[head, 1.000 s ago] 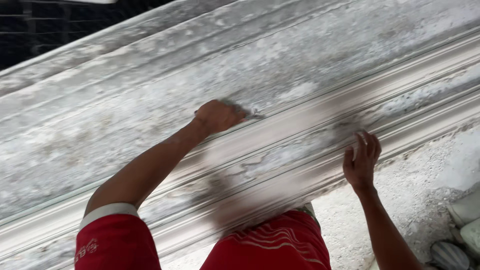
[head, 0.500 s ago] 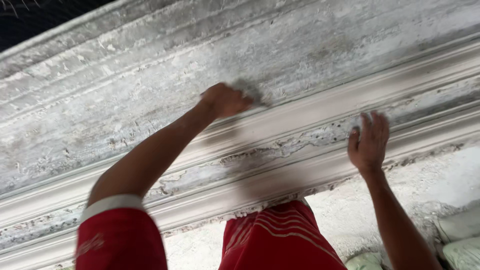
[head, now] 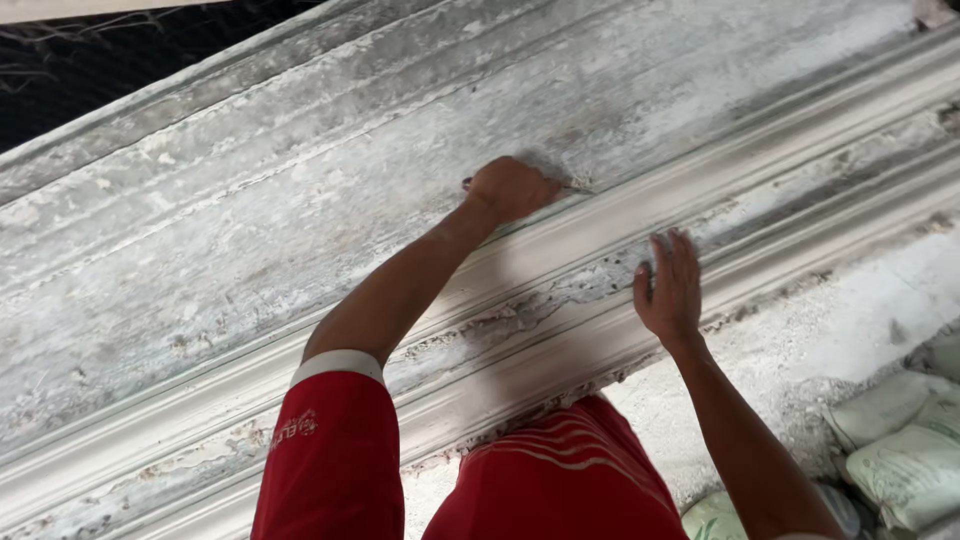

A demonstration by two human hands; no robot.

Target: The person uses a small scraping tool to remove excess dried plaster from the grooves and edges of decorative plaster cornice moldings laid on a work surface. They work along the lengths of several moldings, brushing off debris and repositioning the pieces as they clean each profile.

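Your left hand (head: pixel 512 188) clenched a small tool against the plaster cornice moulding (head: pixel 250 250); your right hand (head: pixel 670 288) lay open, flat on its lower ridge.

Left grip (head: pixel 512 187) fisted, arm outstretched; right grip (head: pixel 670 288) open, fingers spread.

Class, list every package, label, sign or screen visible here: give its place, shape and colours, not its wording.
Sacks: lower right corner on the ground, plump, pale greenish-white, stacked together.
Sack: bottom edge beside the right forearm, rounded, pale green, partly hidden.
Sleeve print: small white mark on the red left sleeve.
No signs or screens show.
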